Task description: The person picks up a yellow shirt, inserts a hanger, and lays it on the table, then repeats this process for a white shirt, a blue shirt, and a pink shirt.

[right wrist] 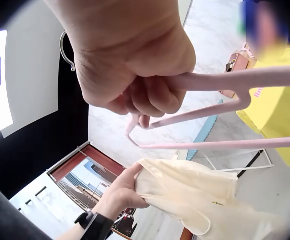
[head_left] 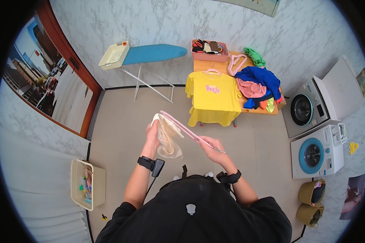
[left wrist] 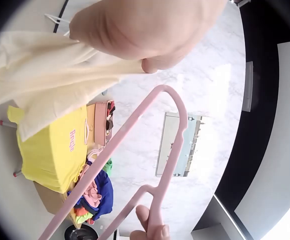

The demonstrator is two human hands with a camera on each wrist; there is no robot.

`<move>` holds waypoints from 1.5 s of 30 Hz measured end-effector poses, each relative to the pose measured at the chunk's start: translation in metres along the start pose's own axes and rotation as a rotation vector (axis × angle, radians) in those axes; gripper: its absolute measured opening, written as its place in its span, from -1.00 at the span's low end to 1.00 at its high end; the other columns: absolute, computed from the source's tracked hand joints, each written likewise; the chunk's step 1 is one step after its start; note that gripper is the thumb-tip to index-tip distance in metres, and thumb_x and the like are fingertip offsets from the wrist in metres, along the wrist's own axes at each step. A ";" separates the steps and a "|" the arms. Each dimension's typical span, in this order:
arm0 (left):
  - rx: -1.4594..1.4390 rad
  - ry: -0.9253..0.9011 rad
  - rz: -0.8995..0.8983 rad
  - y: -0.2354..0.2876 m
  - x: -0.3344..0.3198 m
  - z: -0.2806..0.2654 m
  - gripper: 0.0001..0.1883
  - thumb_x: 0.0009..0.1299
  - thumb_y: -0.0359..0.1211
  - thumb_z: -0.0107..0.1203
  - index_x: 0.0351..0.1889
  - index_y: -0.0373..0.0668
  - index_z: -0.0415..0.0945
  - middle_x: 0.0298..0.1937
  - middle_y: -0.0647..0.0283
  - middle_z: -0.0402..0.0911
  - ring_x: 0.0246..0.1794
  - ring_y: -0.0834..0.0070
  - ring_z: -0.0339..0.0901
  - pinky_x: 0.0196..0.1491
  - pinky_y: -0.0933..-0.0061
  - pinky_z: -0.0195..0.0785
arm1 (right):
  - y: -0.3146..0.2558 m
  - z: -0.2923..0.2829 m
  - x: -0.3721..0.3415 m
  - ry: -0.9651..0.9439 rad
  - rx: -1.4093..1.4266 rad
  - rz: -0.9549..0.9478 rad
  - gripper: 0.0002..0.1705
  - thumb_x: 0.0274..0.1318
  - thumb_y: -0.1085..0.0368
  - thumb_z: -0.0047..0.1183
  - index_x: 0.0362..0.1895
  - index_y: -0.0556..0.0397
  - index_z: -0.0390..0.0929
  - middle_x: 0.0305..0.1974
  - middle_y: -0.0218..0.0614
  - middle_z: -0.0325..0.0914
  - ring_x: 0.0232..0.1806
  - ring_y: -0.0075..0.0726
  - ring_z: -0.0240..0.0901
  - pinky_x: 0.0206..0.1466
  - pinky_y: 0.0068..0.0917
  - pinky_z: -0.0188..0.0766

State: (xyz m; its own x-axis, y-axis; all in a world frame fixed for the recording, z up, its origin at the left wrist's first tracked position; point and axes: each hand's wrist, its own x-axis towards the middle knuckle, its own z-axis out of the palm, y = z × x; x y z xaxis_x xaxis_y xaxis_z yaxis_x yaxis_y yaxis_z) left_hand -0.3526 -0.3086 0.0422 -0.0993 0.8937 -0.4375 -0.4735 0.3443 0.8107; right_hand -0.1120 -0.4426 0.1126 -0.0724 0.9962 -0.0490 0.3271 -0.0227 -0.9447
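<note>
My left hand [head_left: 151, 135] grips a thin cream garment [head_left: 168, 141] by its upper part, and the cloth hangs down in loose folds. In the left wrist view, thumb and fingers pinch the fabric [left wrist: 60, 70]. My right hand [head_left: 212, 149] holds a pink plastic clothes hanger [head_left: 178, 124] near its hook, with the fingers curled round the frame in the right wrist view. One end of the hanger reaches across to the garment's top and overlaps it in the head view. The metal hook [right wrist: 65, 52] sticks out beyond the right hand.
Ahead, a yellow shirt [head_left: 213, 97] hangs over the front of a wooden table [head_left: 257, 110] with a clothes pile [head_left: 259, 83] and a pink bin [head_left: 209, 56]. An ironing board [head_left: 154, 54] stands left of it. Washers [head_left: 312, 156] stand right; a cream basket [head_left: 97, 190] stands left.
</note>
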 end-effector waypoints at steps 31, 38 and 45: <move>0.847 0.179 0.682 0.015 0.005 0.017 -0.67 0.14 -0.35 0.23 -0.69 -0.22 0.29 -0.75 0.28 0.30 -0.65 0.63 0.18 -0.53 0.40 0.17 | 0.006 0.039 0.005 0.147 -0.042 -0.184 -0.79 0.23 0.29 -0.01 -0.17 0.17 0.54 -0.63 -0.09 0.40 -0.66 -0.30 0.37 -0.55 -0.37 0.23; 0.795 0.210 0.663 0.026 -0.004 0.036 -0.65 0.10 -0.30 0.27 -0.71 -0.17 0.27 -0.74 0.38 0.28 -0.63 0.65 0.12 -0.56 0.42 0.10 | 0.012 0.034 -0.012 0.111 -0.076 -0.174 -0.79 0.19 0.33 -0.03 -0.14 0.14 0.53 -0.64 -0.16 0.36 -0.67 -0.35 0.30 -0.54 -0.41 0.24; 0.477 -0.016 0.532 -0.001 -0.031 0.074 -0.75 0.19 -0.28 0.29 -0.52 -0.26 0.53 -0.60 0.38 0.53 -0.56 0.69 0.38 -0.47 0.49 0.29 | -0.001 0.052 0.004 0.315 -0.016 -0.144 -0.80 0.21 0.38 -0.08 -0.13 0.15 0.51 -0.63 -0.20 0.39 -0.65 -0.41 0.31 -0.53 -0.44 0.24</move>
State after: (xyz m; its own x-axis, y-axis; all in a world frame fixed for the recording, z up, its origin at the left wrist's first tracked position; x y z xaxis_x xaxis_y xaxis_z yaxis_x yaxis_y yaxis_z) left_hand -0.2846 -0.3149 0.0839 -0.1957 0.9783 0.0674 0.0706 -0.0545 0.9960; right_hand -0.1621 -0.4435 0.0966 0.1744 0.9664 0.1889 0.3497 0.1186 -0.9293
